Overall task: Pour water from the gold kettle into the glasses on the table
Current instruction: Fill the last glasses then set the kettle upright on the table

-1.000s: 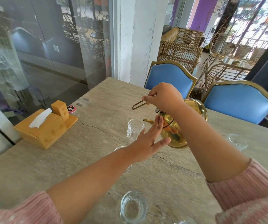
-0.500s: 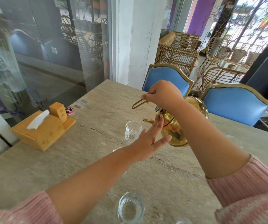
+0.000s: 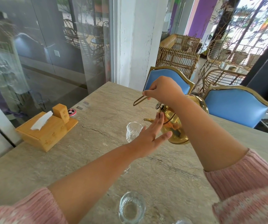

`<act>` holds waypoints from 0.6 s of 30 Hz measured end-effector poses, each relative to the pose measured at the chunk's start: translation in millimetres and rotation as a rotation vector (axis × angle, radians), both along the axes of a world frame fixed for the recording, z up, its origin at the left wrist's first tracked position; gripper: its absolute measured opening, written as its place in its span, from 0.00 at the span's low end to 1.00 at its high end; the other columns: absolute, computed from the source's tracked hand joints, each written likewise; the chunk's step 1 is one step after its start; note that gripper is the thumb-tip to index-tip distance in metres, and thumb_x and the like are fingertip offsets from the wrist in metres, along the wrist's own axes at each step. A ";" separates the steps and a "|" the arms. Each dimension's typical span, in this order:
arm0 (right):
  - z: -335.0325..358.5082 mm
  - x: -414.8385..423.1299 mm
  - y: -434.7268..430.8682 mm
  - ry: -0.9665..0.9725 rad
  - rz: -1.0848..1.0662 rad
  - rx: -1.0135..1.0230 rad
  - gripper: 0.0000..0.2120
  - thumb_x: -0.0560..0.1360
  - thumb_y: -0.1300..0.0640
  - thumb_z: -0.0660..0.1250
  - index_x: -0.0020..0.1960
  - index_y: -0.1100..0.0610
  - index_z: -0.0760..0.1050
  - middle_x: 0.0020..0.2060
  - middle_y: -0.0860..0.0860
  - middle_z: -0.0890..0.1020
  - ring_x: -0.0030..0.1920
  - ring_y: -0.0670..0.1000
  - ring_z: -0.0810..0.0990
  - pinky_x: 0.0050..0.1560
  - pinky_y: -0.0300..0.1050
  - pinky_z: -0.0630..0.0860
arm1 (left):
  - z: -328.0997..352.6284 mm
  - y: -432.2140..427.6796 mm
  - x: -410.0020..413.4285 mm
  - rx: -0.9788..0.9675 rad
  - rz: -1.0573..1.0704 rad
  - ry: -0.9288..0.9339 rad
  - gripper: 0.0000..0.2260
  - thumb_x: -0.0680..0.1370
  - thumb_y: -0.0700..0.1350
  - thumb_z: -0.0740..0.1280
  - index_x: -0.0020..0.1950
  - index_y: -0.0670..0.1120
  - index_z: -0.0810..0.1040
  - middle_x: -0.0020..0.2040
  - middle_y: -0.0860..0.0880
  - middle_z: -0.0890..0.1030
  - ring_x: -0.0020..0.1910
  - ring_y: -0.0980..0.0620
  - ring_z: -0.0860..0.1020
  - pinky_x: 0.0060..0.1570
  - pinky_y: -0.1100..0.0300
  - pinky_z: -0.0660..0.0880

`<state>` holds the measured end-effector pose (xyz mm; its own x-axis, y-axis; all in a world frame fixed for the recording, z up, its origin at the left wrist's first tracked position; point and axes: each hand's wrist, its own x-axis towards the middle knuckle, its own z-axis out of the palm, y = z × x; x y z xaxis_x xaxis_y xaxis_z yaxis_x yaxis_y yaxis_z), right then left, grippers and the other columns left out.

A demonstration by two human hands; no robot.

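The gold kettle (image 3: 177,126) hangs tilted over the stone table (image 3: 97,152), spout pointing left toward a clear glass (image 3: 132,130). My right hand (image 3: 162,90) is closed on the kettle's wire handle from above. My left hand (image 3: 152,135) is flat, fingers spread, pressing against the kettle's side near the lid. A second glass (image 3: 126,169) is mostly hidden under my left forearm. A third glass (image 3: 132,207) stands near me at the front edge. I cannot see a water stream.
A wooden tissue box (image 3: 45,130) with a small wooden holder sits at the table's left. Behind it lies a round red disc (image 3: 71,112). Two blue chairs (image 3: 233,107) stand behind the far edge. A glass wall runs along the left.
The kettle, both hands and the glasses keep almost the same pose. The view has shifted slightly as my head moved.
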<state>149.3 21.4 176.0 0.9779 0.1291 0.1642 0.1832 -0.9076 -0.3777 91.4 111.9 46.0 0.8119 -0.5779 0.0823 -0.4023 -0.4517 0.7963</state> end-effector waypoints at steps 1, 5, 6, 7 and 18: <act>0.9 0.1 0.1 0.003 -0.001 -0.002 0.14 0.74 0.49 0.68 0.39 0.58 0.85 0.21 0.48 0.69 0.23 0.47 0.66 0.25 0.39 0.60 | -0.5 -0.5 0.1 -0.004 0.003 -0.001 0.33 0.77 0.65 0.49 0.74 0.59 0.33 0.74 0.61 0.34 0.73 0.63 0.39 0.74 0.44 0.36; 3.1 0.4 -0.2 0.012 0.000 -0.005 0.14 0.74 0.50 0.68 0.40 0.59 0.85 0.21 0.48 0.69 0.23 0.47 0.66 0.26 0.39 0.61 | -3.1 -2.5 0.9 -0.011 0.010 -0.011 0.39 0.70 0.74 0.45 0.74 0.60 0.33 0.76 0.58 0.36 0.74 0.62 0.39 0.73 0.45 0.35; 3.4 0.6 -0.4 0.016 -0.002 -0.004 0.14 0.74 0.50 0.68 0.40 0.59 0.85 0.21 0.48 0.69 0.23 0.47 0.66 0.26 0.39 0.61 | -3.2 -2.7 1.0 -0.012 0.012 -0.011 0.39 0.70 0.74 0.44 0.74 0.60 0.33 0.77 0.58 0.36 0.74 0.61 0.39 0.73 0.46 0.35; 3.8 0.6 -0.5 0.020 -0.004 -0.004 0.14 0.74 0.50 0.68 0.40 0.59 0.85 0.21 0.47 0.69 0.23 0.47 0.66 0.26 0.39 0.61 | -3.0 -2.8 0.8 -0.013 0.014 -0.012 0.39 0.70 0.75 0.44 0.74 0.60 0.33 0.77 0.58 0.36 0.75 0.61 0.39 0.73 0.46 0.35; 9.4 2.5 0.2 0.032 0.004 0.007 0.14 0.74 0.50 0.68 0.39 0.59 0.85 0.14 0.48 0.68 0.22 0.47 0.64 0.26 0.40 0.60 | 3.2 -3.1 -1.9 -0.002 0.019 -0.025 0.38 0.70 0.74 0.43 0.74 0.60 0.32 0.77 0.58 0.36 0.74 0.63 0.39 0.69 0.52 0.31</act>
<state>151.8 21.6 185.5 0.9822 0.1315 0.1342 0.1744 -0.9041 -0.3902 89.5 108.8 49.2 0.8203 -0.5624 0.1036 -0.4132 -0.4577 0.7873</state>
